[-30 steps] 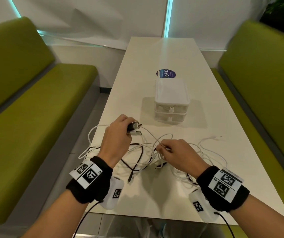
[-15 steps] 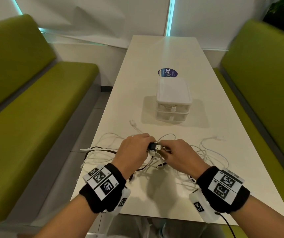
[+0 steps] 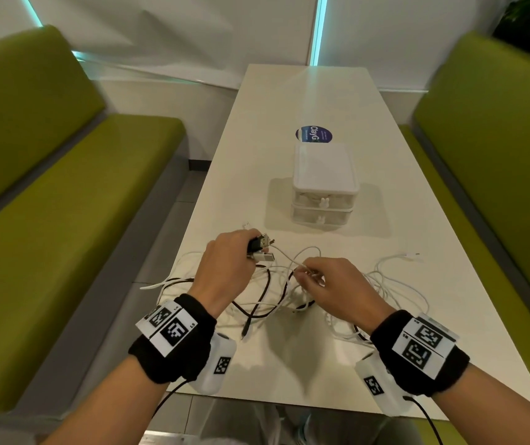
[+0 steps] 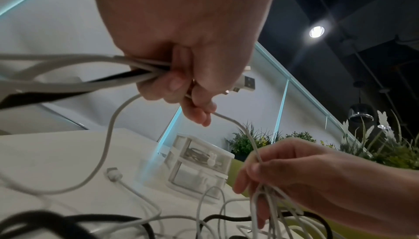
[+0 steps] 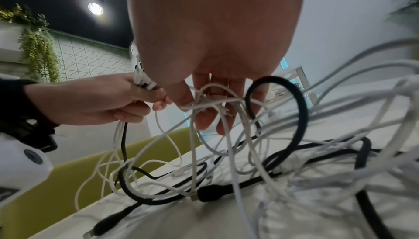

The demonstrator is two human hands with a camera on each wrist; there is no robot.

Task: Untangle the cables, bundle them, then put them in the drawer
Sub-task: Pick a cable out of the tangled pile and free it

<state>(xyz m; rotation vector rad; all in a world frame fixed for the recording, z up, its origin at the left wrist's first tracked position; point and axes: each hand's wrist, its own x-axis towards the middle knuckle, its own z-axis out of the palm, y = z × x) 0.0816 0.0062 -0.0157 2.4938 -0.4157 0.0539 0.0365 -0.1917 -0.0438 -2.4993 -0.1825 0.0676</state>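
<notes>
A tangle of white and black cables (image 3: 276,293) lies on the near end of the white table (image 3: 289,101). My left hand (image 3: 225,268) is raised over it and grips several plug ends (image 3: 262,247), black and white, in its curled fingers (image 4: 174,85). Beside it on the right, my right hand (image 3: 331,284) pinches a knot of thin white cables (image 5: 211,101) lifted from the pile. One white cable (image 4: 244,131) runs between the two hands. The small clear drawer unit (image 3: 324,184) stands beyond them, both drawers closed.
Green benches (image 3: 64,203) flank the table on both sides (image 3: 498,139). A round blue sticker (image 3: 313,135) lies behind the drawer unit. Loose white cable ends (image 3: 411,254) trail right of the hands, and some cables hang over the table's left edge (image 3: 174,281).
My left hand, which had met the right hand at the middle, has drawn back up and to the left with the plug ends. The right hand keeps its pinch on the white cables.
</notes>
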